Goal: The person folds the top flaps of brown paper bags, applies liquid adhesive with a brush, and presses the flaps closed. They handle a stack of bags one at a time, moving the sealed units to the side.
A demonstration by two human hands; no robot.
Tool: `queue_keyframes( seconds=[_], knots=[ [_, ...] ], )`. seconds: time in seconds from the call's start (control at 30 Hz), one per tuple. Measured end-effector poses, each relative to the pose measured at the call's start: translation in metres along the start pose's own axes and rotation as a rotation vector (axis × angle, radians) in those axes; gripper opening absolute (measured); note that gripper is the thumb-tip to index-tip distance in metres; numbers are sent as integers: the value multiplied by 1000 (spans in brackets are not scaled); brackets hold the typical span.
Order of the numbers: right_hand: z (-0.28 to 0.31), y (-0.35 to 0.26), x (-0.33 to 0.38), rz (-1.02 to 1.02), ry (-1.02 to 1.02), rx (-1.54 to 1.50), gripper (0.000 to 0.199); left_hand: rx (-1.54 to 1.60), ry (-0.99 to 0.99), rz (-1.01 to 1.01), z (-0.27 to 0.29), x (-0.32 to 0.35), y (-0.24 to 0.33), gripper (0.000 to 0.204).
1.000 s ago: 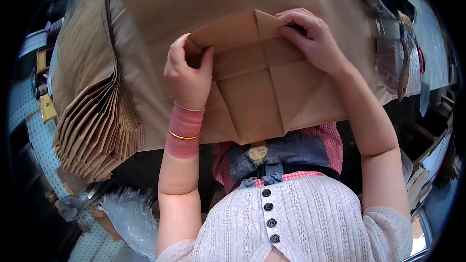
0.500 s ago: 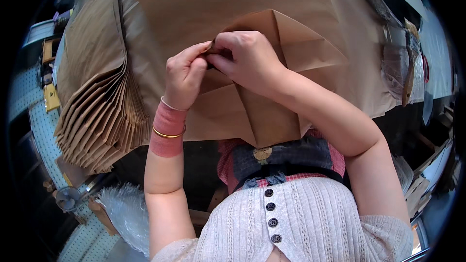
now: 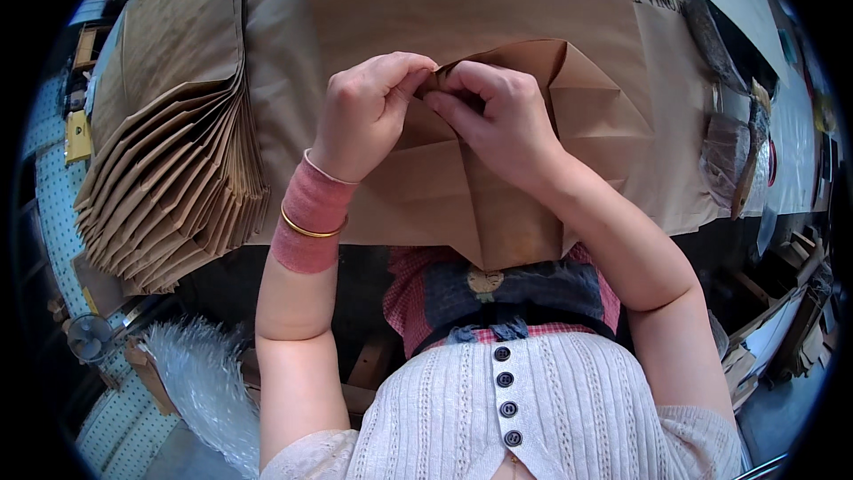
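Observation:
A brown paper bag [image 3: 511, 204] lies in front of me, its folded end opened out into creased flaps. My left hand [image 3: 378, 107], with a pink wristband and a gold bangle below it, pinches the bag's upper left edge between thumb and fingers. Close beside it my right hand [image 3: 498, 116] grips the same edge, fingers curled and thumb pressed in. The knuckles hide just how the paper is folded between the two hands.
Brown paper sheeting [image 3: 391, 9] covers the table. At the left stands a fanned stack of folded paper bags [image 3: 169, 187]. Plastic-wrapped items [image 3: 729, 138] lie along the right edge. Below left are a small fan [image 3: 90, 338] and a bundle of clear plastic strips [image 3: 200, 391].
Both hands, still gripping the edge, have shifted a little to the right in the picture. The bag's raised flap also sits further right. The view itself has turned slightly.

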State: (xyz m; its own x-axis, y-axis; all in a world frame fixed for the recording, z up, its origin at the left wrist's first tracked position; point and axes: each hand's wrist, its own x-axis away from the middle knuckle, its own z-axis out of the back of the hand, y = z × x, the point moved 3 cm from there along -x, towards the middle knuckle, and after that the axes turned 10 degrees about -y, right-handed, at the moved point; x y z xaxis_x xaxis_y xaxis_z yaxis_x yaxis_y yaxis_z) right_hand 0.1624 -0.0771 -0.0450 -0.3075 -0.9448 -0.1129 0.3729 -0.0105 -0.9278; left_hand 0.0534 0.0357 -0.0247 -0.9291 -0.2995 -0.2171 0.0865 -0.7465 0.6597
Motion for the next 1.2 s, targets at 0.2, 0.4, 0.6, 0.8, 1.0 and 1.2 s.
queue_keyframes(
  seconds=[0.2, 0.4, 0.6, 0.8, 1.0, 1.2],
  knots=[
    [4, -6, 4, 157, 111, 203, 10, 53, 60, 22, -4, 2, -2, 5],
    [28, -18, 26, 471, 267, 674, 25, 136, 70, 52, -3, 7, -1, 6],
    [29, -31, 29, 482, 237, 829, 33, 137, 93, 32, -4, 7, -2, 5],
    [32, -21, 24, 487, 320, 776, 29, 106, 91, 6, -4, 7, -1, 5],
    [36, -23, 12, 360, 182, 699, 27, 102, 75, -9, -4, 8, 0, 4],
    [37, -25, 7, 350, 134, 678, 23, 77, 79, -22, -4, 7, 2, 5]
  ],
)
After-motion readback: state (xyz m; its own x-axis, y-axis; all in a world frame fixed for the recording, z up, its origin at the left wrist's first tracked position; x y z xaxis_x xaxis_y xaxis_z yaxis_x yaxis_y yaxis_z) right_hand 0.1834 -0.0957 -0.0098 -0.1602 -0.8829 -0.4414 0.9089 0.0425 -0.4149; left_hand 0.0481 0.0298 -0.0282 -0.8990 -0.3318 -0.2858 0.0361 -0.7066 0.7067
